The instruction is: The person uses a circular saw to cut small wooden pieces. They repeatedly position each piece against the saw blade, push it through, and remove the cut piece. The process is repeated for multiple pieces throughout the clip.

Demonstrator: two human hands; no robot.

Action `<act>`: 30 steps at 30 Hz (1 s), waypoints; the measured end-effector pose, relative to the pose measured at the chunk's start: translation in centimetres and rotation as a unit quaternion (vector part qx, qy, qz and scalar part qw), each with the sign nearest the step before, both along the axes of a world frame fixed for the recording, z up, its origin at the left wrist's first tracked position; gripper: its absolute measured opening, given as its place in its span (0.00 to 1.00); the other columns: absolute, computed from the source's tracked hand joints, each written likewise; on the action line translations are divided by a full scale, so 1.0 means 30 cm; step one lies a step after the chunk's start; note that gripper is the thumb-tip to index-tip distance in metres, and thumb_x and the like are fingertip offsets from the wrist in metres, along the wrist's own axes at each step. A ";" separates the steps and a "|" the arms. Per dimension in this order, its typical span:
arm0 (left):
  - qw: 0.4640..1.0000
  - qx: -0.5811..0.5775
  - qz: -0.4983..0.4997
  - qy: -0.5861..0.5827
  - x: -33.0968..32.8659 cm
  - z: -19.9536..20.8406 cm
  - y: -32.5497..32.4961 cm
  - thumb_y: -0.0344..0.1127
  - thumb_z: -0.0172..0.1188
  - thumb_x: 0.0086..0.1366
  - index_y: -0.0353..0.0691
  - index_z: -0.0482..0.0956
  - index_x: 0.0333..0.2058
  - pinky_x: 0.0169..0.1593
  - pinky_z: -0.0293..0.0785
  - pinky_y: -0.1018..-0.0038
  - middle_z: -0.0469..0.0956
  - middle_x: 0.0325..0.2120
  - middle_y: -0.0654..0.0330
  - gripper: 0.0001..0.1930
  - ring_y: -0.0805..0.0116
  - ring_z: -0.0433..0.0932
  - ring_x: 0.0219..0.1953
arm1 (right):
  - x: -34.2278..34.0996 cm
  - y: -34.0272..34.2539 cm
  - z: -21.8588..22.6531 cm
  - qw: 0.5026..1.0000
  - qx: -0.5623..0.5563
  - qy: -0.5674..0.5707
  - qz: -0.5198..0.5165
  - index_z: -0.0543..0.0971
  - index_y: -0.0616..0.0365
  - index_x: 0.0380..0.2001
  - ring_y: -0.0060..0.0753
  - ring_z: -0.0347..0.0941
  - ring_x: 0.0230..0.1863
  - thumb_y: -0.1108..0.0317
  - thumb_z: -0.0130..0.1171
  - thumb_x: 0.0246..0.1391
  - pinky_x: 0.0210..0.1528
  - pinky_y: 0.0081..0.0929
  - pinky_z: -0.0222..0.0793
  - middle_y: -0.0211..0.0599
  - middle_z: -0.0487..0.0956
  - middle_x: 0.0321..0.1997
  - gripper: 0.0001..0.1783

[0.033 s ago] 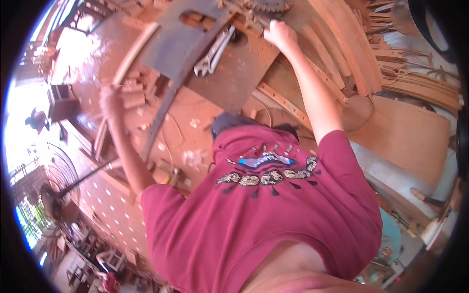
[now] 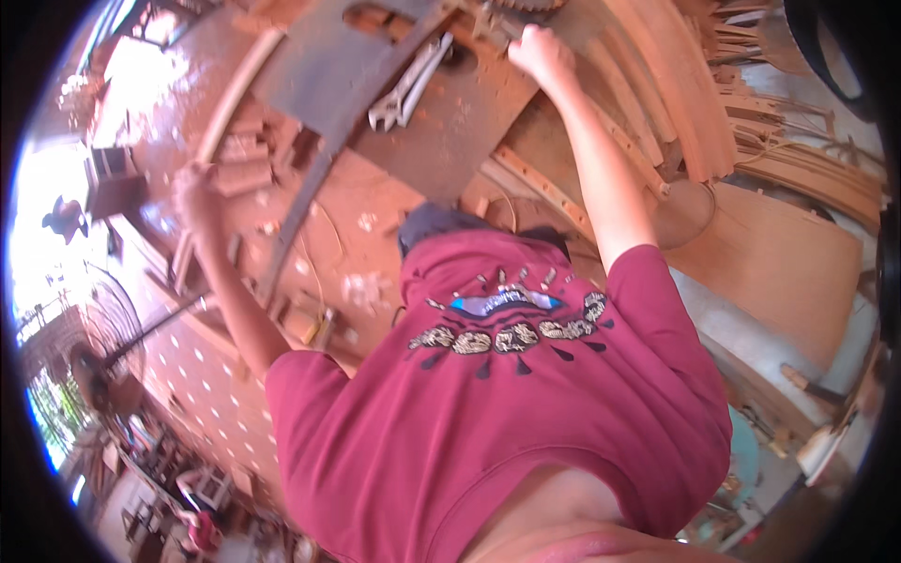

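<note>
My left hand (image 2: pixel 195 195) is closed at the near end of a pale curved wooden strip (image 2: pixel 236 98), out to the left of a metal machine table. The hand is a little blurred. On the far right of that table, my right hand (image 2: pixel 542 56) makes a fist beside a metal fitting; what it grips, if anything, is hidden. Between my hands lie two wrenches (image 2: pixel 410 92) on the metal table top (image 2: pixel 432 155), next to a long dark bar (image 2: pixel 324 155) that crosses the table diagonally.
A toothed circular saw blade (image 2: pixel 533 4) shows at the top edge, near my right hand. Curved wooden pieces (image 2: pixel 671 94) are stacked to the right. Wood offcuts (image 2: pixel 246 174) lie on the floor at left, beyond a standing fan (image 2: pixel 94 366). Another person (image 2: pixel 202 530) is far off at lower left.
The view has shifted slightly, so the machine table and wrenches sit a little further up and left. My left hand and the curved strip appear slightly further left. Both hands stay closed.
</note>
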State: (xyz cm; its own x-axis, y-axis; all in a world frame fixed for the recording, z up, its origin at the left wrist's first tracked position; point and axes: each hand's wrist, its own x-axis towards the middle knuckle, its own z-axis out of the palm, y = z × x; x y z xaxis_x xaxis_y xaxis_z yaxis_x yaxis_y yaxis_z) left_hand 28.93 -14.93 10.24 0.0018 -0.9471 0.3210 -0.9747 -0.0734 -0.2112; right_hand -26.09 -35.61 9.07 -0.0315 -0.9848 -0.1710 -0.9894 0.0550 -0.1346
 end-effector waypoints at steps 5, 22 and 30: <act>0.958 -0.081 0.252 0.113 -0.137 0.198 0.526 0.43 0.50 0.74 0.29 0.75 0.49 0.52 0.67 0.52 0.77 0.44 0.38 0.20 0.38 0.73 0.49 | 0.039 -0.043 -0.078 0.999 -0.039 -0.036 0.000 0.83 0.61 0.39 0.61 0.79 0.49 0.50 0.59 0.52 0.52 0.52 0.75 0.64 0.81 0.44 0.24; 0.748 0.064 0.611 0.253 -1.473 -0.696 1.824 0.35 0.56 0.69 0.32 0.77 0.45 0.51 0.69 0.55 0.76 0.42 0.47 0.13 0.46 0.74 0.48 | -0.097 -0.194 -0.175 0.991 -0.074 0.004 0.110 0.82 0.58 0.48 0.55 0.75 0.58 0.43 0.53 0.48 0.57 0.46 0.72 0.55 0.80 0.53 0.33; 0.825 0.172 0.482 0.239 -1.319 -0.685 1.488 0.37 0.54 0.69 0.31 0.76 0.39 0.48 0.72 0.51 0.77 0.39 0.45 0.12 0.43 0.75 0.45 | -0.050 -0.088 -0.091 0.981 -0.141 -0.037 0.125 0.83 0.63 0.44 0.58 0.78 0.53 0.52 0.55 0.48 0.55 0.49 0.74 0.61 0.80 0.49 0.27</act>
